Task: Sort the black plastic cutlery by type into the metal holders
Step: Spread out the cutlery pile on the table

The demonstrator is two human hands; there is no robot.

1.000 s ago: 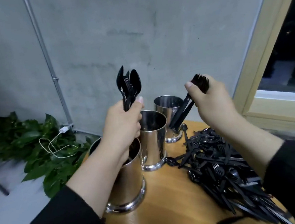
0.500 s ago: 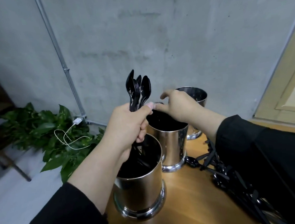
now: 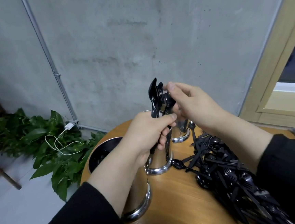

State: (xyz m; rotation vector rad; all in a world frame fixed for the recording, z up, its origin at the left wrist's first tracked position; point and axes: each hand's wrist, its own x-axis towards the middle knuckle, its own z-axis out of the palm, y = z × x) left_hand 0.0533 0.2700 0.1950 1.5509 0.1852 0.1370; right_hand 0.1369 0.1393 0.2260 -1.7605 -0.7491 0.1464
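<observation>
left hand point(image 3: 145, 135) gripping glossy spoons point(image 3: 157, 96), right hand point(image 3: 194, 104) pinching

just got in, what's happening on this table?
A person is sorting black plastic cutlery into metal holders. The left hand grips a bunch of spoons upright above the holders. The right hand pinches at the top of that bunch. Three holders stand on the round wooden table; the nearest holder shows dark contents. A big unsorted pile lies to the right.
</observation>
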